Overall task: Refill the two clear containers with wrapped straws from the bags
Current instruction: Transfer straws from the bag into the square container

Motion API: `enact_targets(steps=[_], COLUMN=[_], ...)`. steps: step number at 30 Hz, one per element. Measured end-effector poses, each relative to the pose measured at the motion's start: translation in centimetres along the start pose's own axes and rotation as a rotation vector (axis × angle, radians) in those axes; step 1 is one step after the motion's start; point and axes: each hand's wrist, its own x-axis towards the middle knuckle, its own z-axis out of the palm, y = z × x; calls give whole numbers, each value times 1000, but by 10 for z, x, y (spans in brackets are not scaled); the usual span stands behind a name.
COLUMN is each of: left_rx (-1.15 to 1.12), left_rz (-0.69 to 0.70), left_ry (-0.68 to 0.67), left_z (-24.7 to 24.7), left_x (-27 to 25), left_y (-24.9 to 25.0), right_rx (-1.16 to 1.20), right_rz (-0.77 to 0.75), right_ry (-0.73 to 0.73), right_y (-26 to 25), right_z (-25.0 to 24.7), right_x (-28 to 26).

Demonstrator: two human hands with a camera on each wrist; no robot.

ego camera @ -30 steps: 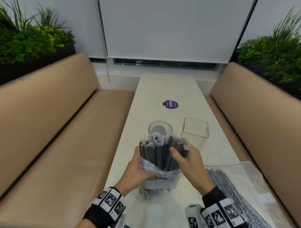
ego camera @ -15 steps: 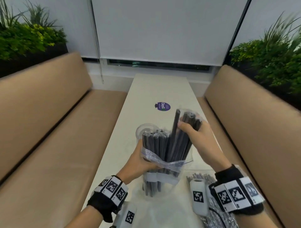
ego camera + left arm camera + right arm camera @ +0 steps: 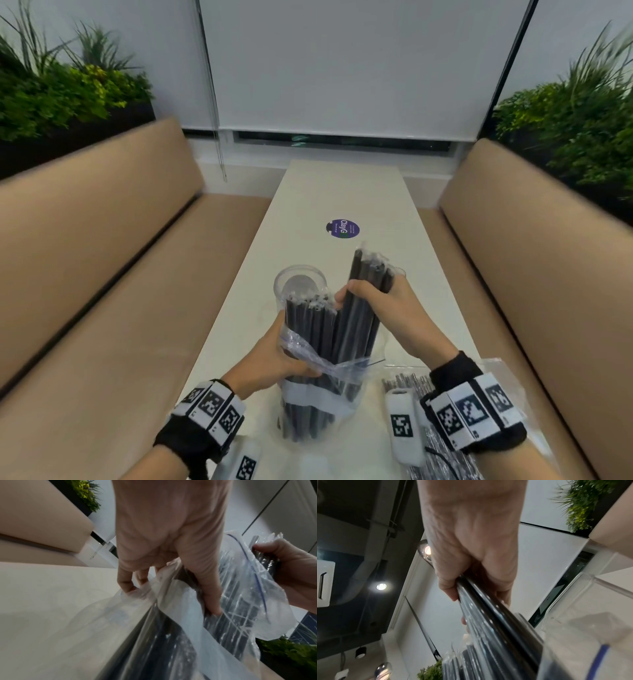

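Note:
My left hand (image 3: 274, 359) grips a clear zip bag (image 3: 318, 397) of black wrapped straws, standing upright on the white table (image 3: 342, 192); its fingers (image 3: 211, 601) curl round the plastic. My right hand (image 3: 373, 301) grips a bunch of straws (image 3: 364, 274) raised partly out of the bag, tilted right; the straws (image 3: 488, 608) run through the fist. A round clear container (image 3: 299, 277) stands just behind the bag. The square clear container (image 3: 599, 595) shows only in the right wrist view, beside the bunch.
A second clear bag of wrapped straws (image 3: 407, 382) lies flat on the table under my right wrist. A purple round sticker (image 3: 343, 228) marks the table's middle. Tan benches (image 3: 102, 274) (image 3: 531, 257) flank the narrow table, with plants behind them.
My right hand has closed on a bunch of straws at the bag's top and drawn it up and to the right, apart from the rest. The left hand keeps holding the bag.

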Motion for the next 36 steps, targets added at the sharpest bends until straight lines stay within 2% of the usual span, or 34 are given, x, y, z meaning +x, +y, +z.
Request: enact_targets(steps=[3,7,10,13,16,21,26,32,36], left_rx=[49,34,6,-21,-49,-58,-83,-84,-94], left_rz=[-9,-19,-13,-8,-16,-50,-47,-34,-23], left_ry=[-4,19,15,54,78,92,122,145,125], left_z=[-7,-10,-6,-2,-1,1,1,2,1], left_x=[2,3,-1,-6,-11,-22,-28,-28,-29], left_y=[2,0,0,0,-2,0,3,6,8], right_rx=[50,235,369,472,353,-21,44,-65,-275], right_rz=[-13,-104,-202,-302,-268,-68,139,135,2], right_ry=[7,82,228,385,493,594,544,523,555], right_y=[-15,-74,-124,-140,-108,-7,51,56,30], right_z=[-5,-37,-71,-93,-87,-54,-50,-78,-95], right_x=[5,15,19,32,57,89,103,103,90])
